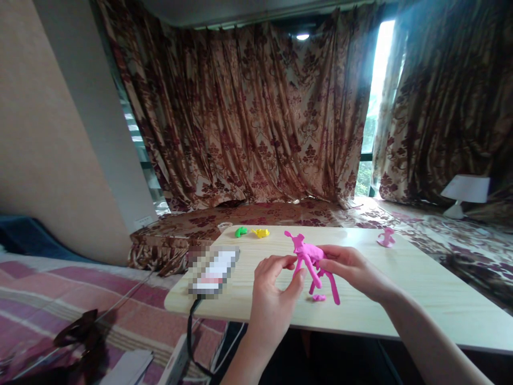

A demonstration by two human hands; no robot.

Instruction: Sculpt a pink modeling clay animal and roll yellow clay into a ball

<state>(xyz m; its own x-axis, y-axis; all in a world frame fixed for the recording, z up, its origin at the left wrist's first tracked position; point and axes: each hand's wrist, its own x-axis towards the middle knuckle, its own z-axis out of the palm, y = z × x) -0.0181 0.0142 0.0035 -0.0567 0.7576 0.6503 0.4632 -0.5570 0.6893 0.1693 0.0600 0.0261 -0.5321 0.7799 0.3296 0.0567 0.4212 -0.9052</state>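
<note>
Above the light wooden table [360, 310], a pink modelling-clay animal figure [308, 254] with a head and several long legs is held up between both hands. My right hand [352, 267] grips its body from the right, thumb in front and fingers behind. With thumb and forefinger, my left hand [276, 283] pinches one of the front legs. Below the figure, a small pink clay piece [319, 298] lies on the table.
At the table's far edge are a green clay piece [241, 231] and a yellow clay piece [261, 233]. A pink clay figure [387, 237] stands far right. A blurred-out phone-like device [216, 271] with a black cable [190, 326] lies left. A white lamp [465, 192] stands beyond.
</note>
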